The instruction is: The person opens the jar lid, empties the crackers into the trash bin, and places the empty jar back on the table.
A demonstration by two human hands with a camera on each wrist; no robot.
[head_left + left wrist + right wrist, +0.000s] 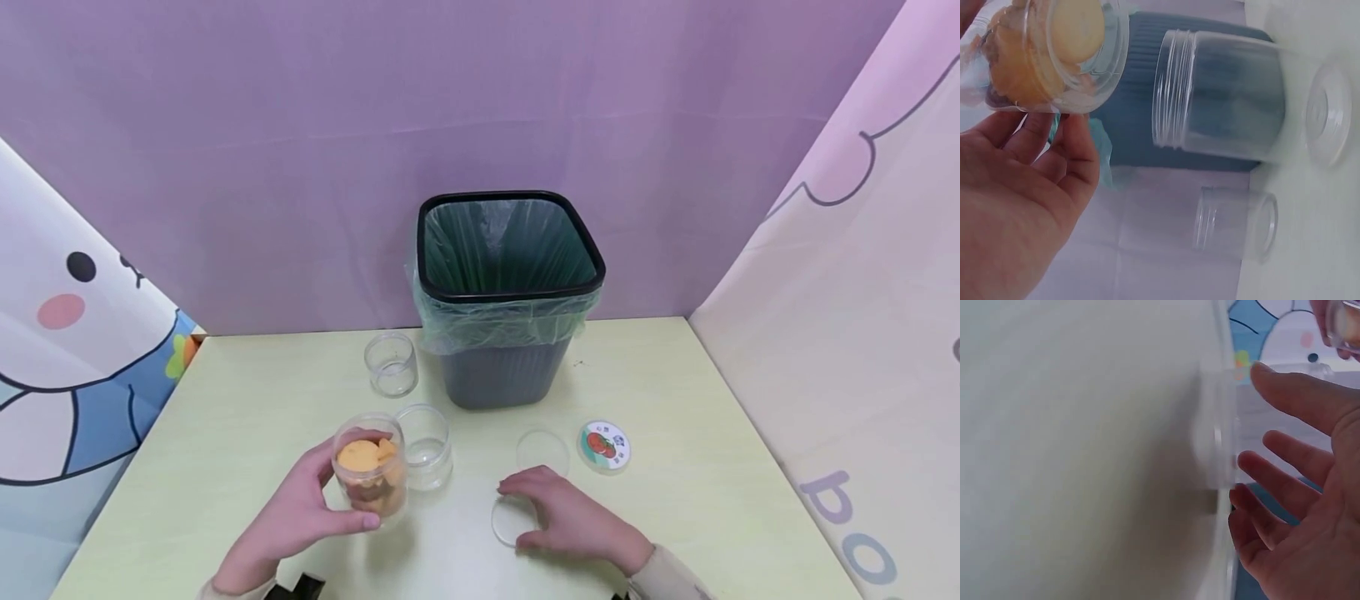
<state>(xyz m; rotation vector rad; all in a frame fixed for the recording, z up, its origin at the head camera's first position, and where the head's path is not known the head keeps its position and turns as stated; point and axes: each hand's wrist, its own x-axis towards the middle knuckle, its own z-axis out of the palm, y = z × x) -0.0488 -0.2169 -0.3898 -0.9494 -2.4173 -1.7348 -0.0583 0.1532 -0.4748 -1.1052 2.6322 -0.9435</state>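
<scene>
My left hand grips a clear plastic jar and holds it up above the table, tilted. Orange pieces that look like biscuits fill part of this jar. Just behind it stands an empty clear jar, and farther back is another empty one. Low over the table, my right hand has its thumb and fingers spread apart around the near side of a clear round lid. Whether the fingertips touch that lid is hard to tell. In the right wrist view the right hand's fingers pinch nothing visible.
A dark grey bin with a green liner stands at the table's back, against a purple backdrop. A second clear disc lies beyond the right hand, beside a round printed lid with red pictures. Printed cloth hangs on both sides.
</scene>
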